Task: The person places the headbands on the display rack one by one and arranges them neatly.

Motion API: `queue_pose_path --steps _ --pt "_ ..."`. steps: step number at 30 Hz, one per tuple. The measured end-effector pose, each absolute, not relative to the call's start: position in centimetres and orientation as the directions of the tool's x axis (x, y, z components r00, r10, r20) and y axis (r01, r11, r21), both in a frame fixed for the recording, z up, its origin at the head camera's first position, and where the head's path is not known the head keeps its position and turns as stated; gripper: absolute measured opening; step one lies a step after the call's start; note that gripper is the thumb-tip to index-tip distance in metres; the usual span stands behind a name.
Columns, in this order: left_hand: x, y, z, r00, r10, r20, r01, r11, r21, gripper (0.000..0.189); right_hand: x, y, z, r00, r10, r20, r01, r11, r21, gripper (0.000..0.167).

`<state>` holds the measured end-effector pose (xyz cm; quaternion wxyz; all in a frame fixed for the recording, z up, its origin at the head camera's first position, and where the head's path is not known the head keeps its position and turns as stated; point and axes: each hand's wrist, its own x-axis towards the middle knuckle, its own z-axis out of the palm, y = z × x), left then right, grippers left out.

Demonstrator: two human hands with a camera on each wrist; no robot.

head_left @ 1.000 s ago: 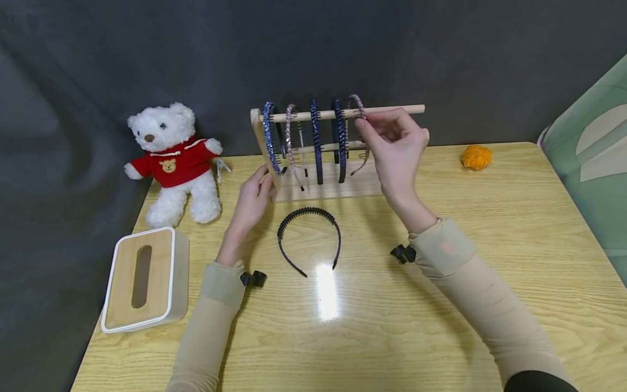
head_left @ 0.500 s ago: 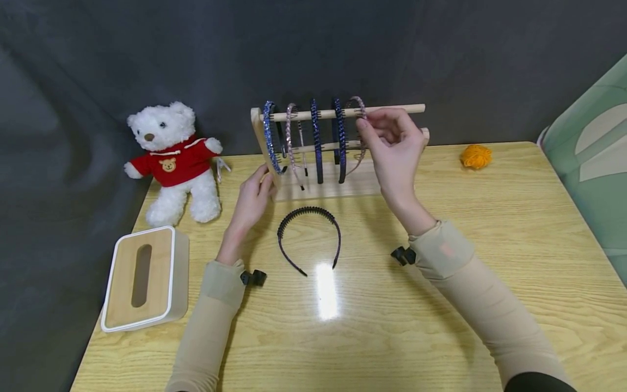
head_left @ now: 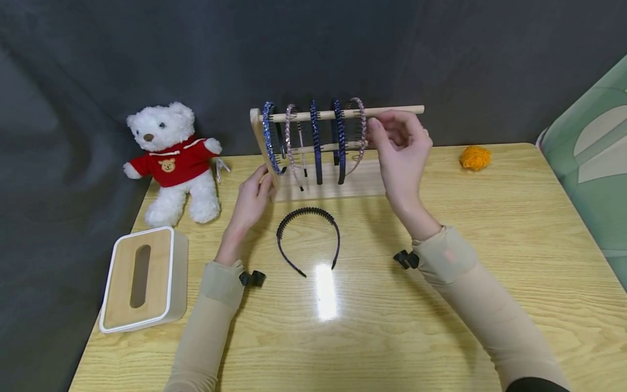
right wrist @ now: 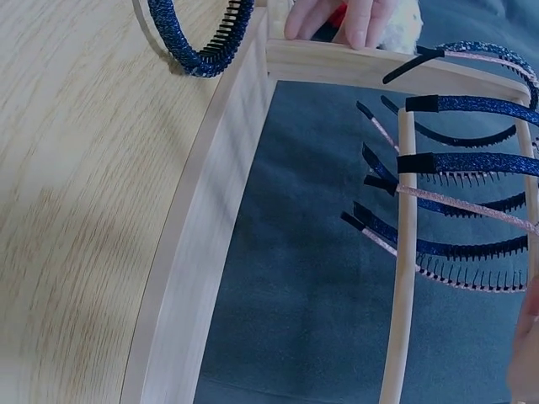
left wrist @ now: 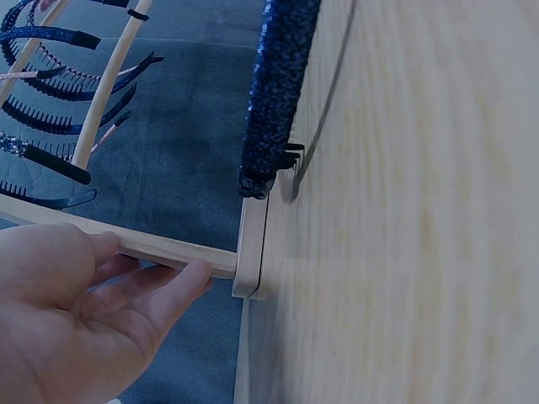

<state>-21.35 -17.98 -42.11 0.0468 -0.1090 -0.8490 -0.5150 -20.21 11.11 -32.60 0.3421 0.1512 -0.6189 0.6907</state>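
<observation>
A wooden headband rack (head_left: 371, 182) stands at the back of the table. My left hand (head_left: 251, 201) grips its left upright (left wrist: 160, 248), fingers and thumb around the wood in the left wrist view. Several headbands hang over the two rods: a light blue glittery one (head_left: 266, 128), a braided pink one (head_left: 289, 128), dark blue ones (head_left: 315, 130) and a pink one (head_left: 363, 117) at the right. Just right of that last headband is my right hand (head_left: 404, 152), its fingers loosely bent and its thumb apart from the band. In front of the rack lies a dark toothed headband (head_left: 307, 210).
A white teddy bear (head_left: 168, 158) in a red sweater sits at the left, with a wood-topped tissue box (head_left: 161, 272) nearer. An orange yarn ball (head_left: 475, 158) lies at the back right. A dark curtain (head_left: 343, 49) hangs behind the table.
My right hand has let go of the right-hand pink headband and shifted slightly right. That headband's near end has swung left. My left hand stays on the upright.
</observation>
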Motion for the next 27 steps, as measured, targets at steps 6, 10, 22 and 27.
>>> queue_pose_path --steps 6,10,22,27 --pt "-21.2 -18.1 -42.1 -0.971 0.141 0.191 0.234 0.440 0.867 0.044 -19.3 11.6 -32.5 -0.723 0.301 0.622 -0.653 -0.005 -0.757 0.009" --pt "-21.3 -18.1 -42.2 -0.970 0.140 0.198 0.240 0.442 0.864 0.043 -18.5 11.9 -32.5 -0.729 0.273 0.628 -0.645 0.033 -0.764 0.011" --pt "-21.4 -18.0 -42.1 -0.970 0.133 0.202 0.241 0.466 0.852 0.042 -15.1 11.7 -33.1 -0.730 0.121 0.673 -0.666 0.101 -0.740 0.019" --pt "-21.4 -18.0 -42.1 -0.970 0.129 0.208 0.245 0.472 0.847 0.041 -14.5 11.5 -33.8 -0.734 0.051 0.677 -0.671 0.098 -0.735 0.019"
